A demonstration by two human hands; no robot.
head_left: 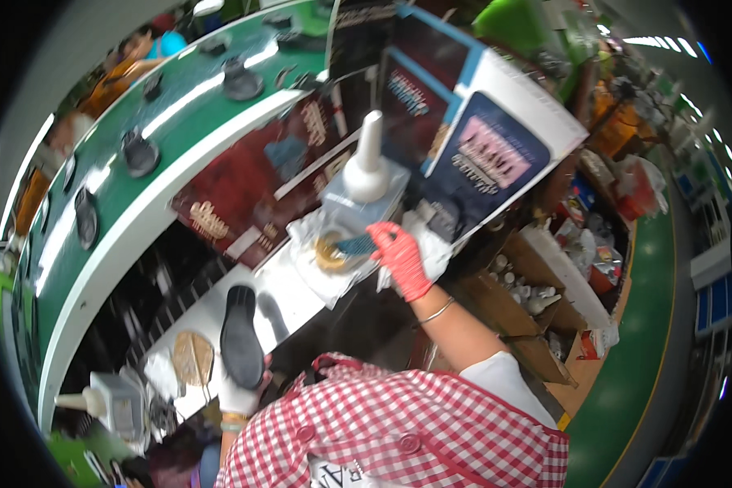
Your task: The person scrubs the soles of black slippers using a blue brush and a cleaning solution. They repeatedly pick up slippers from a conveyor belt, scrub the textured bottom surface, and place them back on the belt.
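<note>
Two gloved hands are at work on your bench. Your right hand (pixel 402 259), in a red glove, is closed around a small dark brush (pixel 356 244), pinching its handle; the bristle end rests at a shallow glue dish (pixel 331 252) with a yellowish ring inside. Just beyond the dish, farther from you, stands a white squeeze bottle (pixel 367 167) with a tall tapered nozzle, upright. Your left hand (pixel 240 394), in a white glove, grips the near end of a black shoe sole (pixel 241 333), fingers curled under its edge; the sole lies lengthwise on the pale work surface (pixel 297 297), well to the left of the dish. Beside the sole, further left, lies a tan mesh-like insole piece (pixel 193 358). Beyond the bench, a green conveyor (pixel 179 106) carries several dark soles.
</note>
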